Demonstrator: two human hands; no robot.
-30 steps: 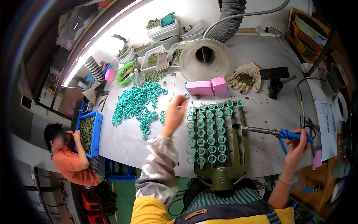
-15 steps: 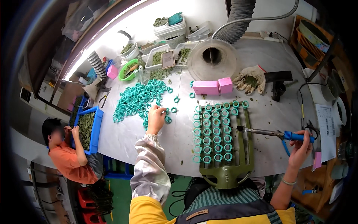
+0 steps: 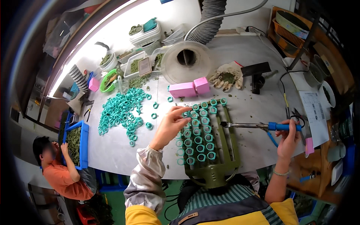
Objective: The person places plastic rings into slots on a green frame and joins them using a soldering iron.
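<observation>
A blue-handled soldering iron [image 3: 262, 125] with a dark, broad tip is held by my right hand [image 3: 288, 138], fingers wrapped round its handle; the tip is over the bars of an olive-green frame [image 3: 232, 150]. Rows of teal rings [image 3: 200, 147] stand along the left bars of that frame. At its upper left corner, my left hand [image 3: 168, 127] pinches a teal ring [image 3: 186, 114], partly hidden by the fingertips. Left of this hand spreads a heap of loose teal rings [image 3: 118, 110] on the grey tabletop.
Pink blocks [image 3: 182, 90], a stained glove [image 3: 227, 77] and a black stand [image 3: 256, 77] lie beyond the frame. A clear cone [image 3: 170, 60] joins a grey duct [image 3: 210, 18]. Another person in orange [image 3: 67, 178] handles green pieces in a blue crate [image 3: 85, 146].
My left hand has moved right from the heap of rings to the frame's upper left corner, a ring between its fingers. The view has shifted; my right hand still holds the soldering iron over the frame.
</observation>
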